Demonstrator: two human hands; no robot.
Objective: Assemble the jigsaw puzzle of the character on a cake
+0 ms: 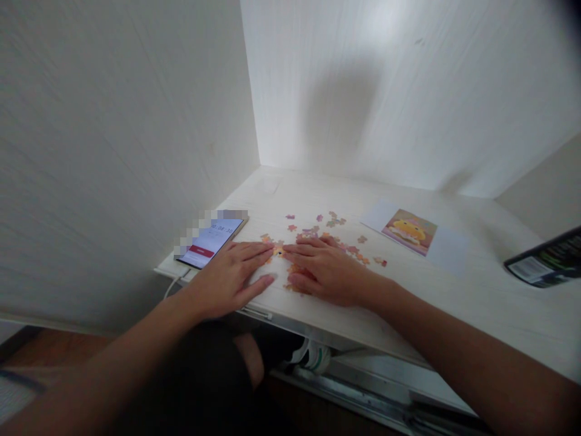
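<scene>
Center frame: left hand (236, 272) is touching jigsaw pieces (279, 252), grip released. Right hand (327, 271) is covering others; grip not discernible.

The pieces (310, 231) lie scattered on the table (290, 188), the landmark for all else. The right hand (329, 272) lies over their near part; the left hand (233, 275) meets them from the left. Left of the pieces, past that hand, is the phone (215, 242), with a cable (175, 281) at its near end. Right of them lies the card (411, 231), and farther right the bottle (544, 260). Behind them rises one wall (281, 91), to their left another wall (136, 121). Below and nearer than them, under the table, sits a shoe (319, 358).
</scene>
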